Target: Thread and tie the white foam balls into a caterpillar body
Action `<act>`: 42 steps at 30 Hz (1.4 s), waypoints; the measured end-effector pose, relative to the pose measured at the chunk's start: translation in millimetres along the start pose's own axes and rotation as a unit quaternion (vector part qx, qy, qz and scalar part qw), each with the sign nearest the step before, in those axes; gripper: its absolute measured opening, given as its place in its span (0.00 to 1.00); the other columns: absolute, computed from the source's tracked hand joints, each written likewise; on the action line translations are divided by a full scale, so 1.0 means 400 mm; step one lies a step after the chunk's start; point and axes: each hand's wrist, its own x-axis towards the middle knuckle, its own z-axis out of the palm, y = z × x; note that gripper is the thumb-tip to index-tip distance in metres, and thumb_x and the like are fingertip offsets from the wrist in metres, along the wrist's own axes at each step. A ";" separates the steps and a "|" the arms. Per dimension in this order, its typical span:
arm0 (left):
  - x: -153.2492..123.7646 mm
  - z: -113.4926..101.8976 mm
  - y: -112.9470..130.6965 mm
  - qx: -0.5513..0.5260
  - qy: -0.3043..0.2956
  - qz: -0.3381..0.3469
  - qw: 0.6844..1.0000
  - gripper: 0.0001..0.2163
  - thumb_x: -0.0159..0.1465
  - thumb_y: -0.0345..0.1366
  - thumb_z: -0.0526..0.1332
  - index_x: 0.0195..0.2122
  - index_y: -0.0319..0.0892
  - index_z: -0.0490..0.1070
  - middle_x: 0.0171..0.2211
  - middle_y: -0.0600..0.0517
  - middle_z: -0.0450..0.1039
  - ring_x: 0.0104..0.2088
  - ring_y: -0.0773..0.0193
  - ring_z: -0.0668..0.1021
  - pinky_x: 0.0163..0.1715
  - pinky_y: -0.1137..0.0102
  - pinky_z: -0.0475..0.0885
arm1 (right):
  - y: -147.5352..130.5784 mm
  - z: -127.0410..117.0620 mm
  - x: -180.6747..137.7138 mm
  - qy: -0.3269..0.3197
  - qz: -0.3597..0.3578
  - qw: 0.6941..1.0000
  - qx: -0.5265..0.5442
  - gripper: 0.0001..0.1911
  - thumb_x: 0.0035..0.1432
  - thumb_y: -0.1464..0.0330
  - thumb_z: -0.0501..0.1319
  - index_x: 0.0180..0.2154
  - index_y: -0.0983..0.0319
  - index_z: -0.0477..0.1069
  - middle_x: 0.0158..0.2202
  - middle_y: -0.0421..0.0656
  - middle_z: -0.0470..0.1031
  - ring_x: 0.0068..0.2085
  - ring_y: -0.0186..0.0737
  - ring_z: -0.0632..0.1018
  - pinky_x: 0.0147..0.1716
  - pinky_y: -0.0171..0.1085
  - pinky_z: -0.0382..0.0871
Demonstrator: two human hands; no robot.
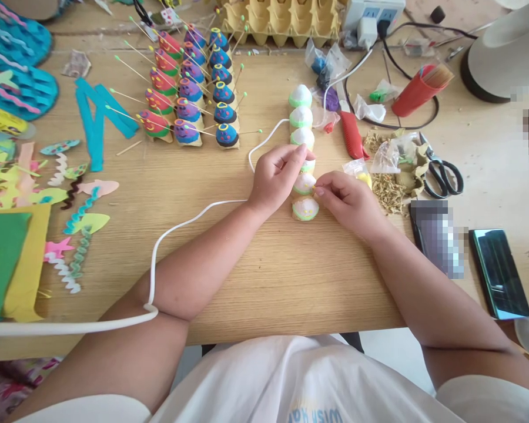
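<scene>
A strip of egg-carton cups (300,119) covered in white, each with a light green band, runs away from me. Yellow specks mark the nearest cup (305,208) and the one behind it. My left hand (280,176) is closed over the strip's middle, thumb against the curled fingers; whatever it pinches is hidden. From the right, my right hand (348,198) brings thumb and forefinger together at the second-nearest cup, pinching a tiny yellow bit of clay (314,187). Beside this hand lies a small bag of yellow clay (362,175).
Painted egg-carton caterpillars (187,106) with pin feelers stand at back left. Black scissors (443,175), wood shavings (388,194), a red knife-like tool (354,135) and a phone (499,273) lie right. A white cable (180,226) crosses my left arm. Paper cut-outs (86,226) cover the left.
</scene>
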 end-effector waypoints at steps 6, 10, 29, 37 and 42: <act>-0.001 0.000 0.001 0.021 0.004 -0.002 1.000 0.25 0.77 0.59 0.61 0.33 0.48 0.85 0.34 0.52 0.87 0.40 0.63 0.87 0.47 0.65 0.81 | -0.001 0.002 0.004 0.004 0.010 1.000 -0.004 0.06 0.72 0.68 0.63 0.38 0.58 0.74 0.27 0.36 0.67 0.30 0.35 0.67 0.33 0.40 0.59; -0.002 -0.001 -0.001 0.034 0.004 -0.003 0.999 0.24 0.78 0.57 0.62 0.31 0.49 0.85 0.32 0.53 0.86 0.39 0.64 0.87 0.46 0.67 0.81 | 0.003 0.005 0.007 0.001 0.005 1.000 -0.011 0.07 0.72 0.67 0.64 0.37 0.58 0.73 0.28 0.36 0.68 0.31 0.36 0.68 0.34 0.40 0.60; -0.002 0.003 -0.039 0.055 -0.015 0.025 0.998 0.27 0.80 0.60 0.56 0.33 0.51 0.86 0.32 0.55 0.86 0.40 0.62 0.89 0.45 0.63 0.83 | -0.007 0.013 0.013 0.006 0.030 0.999 -0.013 0.07 0.70 0.67 0.65 0.35 0.58 0.72 0.27 0.37 0.68 0.31 0.36 0.66 0.35 0.41 0.59; -0.004 0.004 -0.031 0.055 -0.020 0.008 0.998 0.25 0.80 0.59 0.56 0.37 0.52 0.87 0.34 0.53 0.85 0.41 0.61 0.88 0.48 0.61 0.81 | -0.005 0.014 0.023 0.002 0.045 0.999 -0.010 0.09 0.68 0.65 0.65 0.34 0.58 0.71 0.26 0.36 0.67 0.29 0.35 0.65 0.32 0.41 0.58; -0.004 0.007 -0.018 0.049 -0.012 -0.007 0.999 0.25 0.77 0.62 0.59 0.37 0.52 0.87 0.32 0.54 0.85 0.40 0.60 0.88 0.46 0.62 0.82 | -0.005 0.012 0.025 -0.001 0.047 0.999 -0.006 0.12 0.68 0.62 0.67 0.33 0.58 0.71 0.24 0.36 0.65 0.28 0.34 0.63 0.29 0.40 0.55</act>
